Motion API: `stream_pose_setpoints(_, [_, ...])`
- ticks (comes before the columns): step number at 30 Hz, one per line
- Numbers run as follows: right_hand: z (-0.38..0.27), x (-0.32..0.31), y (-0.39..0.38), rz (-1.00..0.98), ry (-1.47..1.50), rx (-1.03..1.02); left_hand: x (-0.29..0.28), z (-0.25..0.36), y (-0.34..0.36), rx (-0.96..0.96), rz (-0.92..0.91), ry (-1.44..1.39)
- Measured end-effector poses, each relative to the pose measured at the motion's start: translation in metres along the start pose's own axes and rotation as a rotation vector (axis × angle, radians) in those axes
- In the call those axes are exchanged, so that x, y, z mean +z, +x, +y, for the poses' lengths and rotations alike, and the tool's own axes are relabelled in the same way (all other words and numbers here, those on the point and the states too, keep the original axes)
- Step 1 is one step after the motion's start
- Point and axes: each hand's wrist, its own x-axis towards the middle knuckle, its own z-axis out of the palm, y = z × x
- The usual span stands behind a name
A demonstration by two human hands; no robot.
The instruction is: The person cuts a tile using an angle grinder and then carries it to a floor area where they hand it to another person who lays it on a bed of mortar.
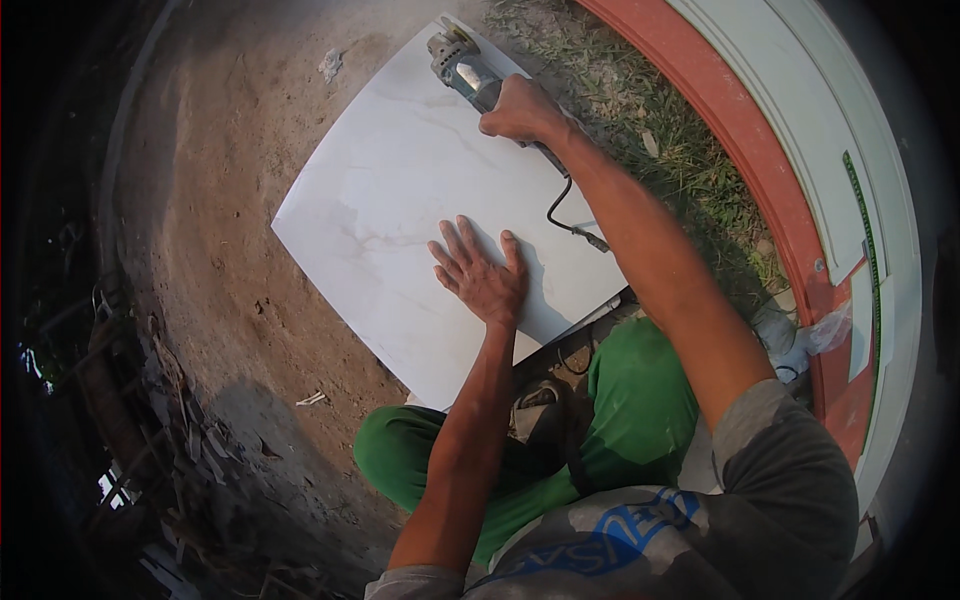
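A large white tile [370,190] with faint grey veins lies on the ground in front of my knees. My left hand [483,275] rests flat on its near part, fingers spread. My right hand [525,108] is wrapped round the body of an angle grinder [474,82]. The grinder's disc [460,36] is at the tile's far corner; whether it touches the tile I cannot tell. From the grinder's rear end a black cord [555,208] curves across the tile toward its right edge.
Bare brown dirt [230,200] stretches to the left, with a heap of sticks and debris [130,430] beyond. Grass [660,150] grows along the right, beside a red ledge [740,130] and pale wall strips [800,110]. A clear plastic bag [825,330] lies near the ledge.
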Motion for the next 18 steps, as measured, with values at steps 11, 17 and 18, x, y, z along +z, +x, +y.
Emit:
stream_pose_setpoints(11, [0.007, 0.000, -0.012, 0.004, 0.022, 0.026, 0.003, 0.000, -0.002, 0.010, -0.002, 0.004])
stream_pose_setpoints(17, [0.006, -0.003, -0.019, 0.018, 0.027, 0.027, 0.002, -0.001, -0.001, 0.021, 0.015, 0.012])
stream_pose_setpoints(18, [0.007, -0.003, -0.019, 0.016, 0.025, 0.023, 0.002, 0.000, -0.001, 0.023, 0.014, 0.012])
